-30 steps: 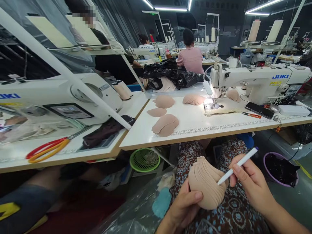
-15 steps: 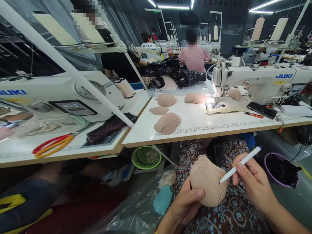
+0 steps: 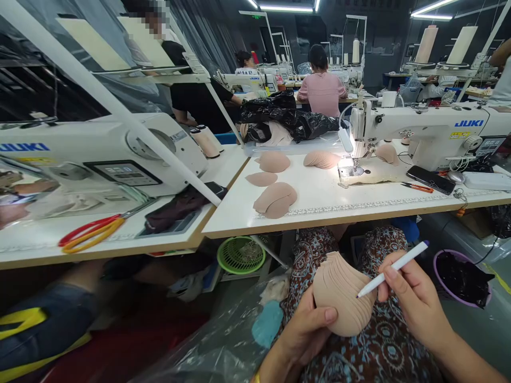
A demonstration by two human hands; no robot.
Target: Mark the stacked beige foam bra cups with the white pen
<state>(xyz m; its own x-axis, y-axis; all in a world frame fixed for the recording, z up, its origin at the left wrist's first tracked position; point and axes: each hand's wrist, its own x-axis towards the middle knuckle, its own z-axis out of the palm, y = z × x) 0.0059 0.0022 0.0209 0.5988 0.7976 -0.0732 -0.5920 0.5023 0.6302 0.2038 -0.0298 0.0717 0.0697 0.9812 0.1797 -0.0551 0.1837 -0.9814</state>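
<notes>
Above my lap, my left hand is closed on a fanned stack of beige fabric pieces, thumb on the front piece and fingers behind. The pieces are curved and overlap like steps. My right hand pinches a white marker pen with a purple end. Its tip points down and left, at the layered edges of the stack; whether it touches them I cannot tell. More beige pieces lie in small piles on the white table, and a fanned row rests beside the sewing machine.
The table's front edge runs just beyond my knees. A phone and orange-handled snips lie right of the needle. Large scissors rest on the left table. A green basket and a purple-rimmed bin stand below.
The pen tip has shifted slightly left and up across the layered edges. My left hand keeps its hold on the stack. The whole view has moved a little.
</notes>
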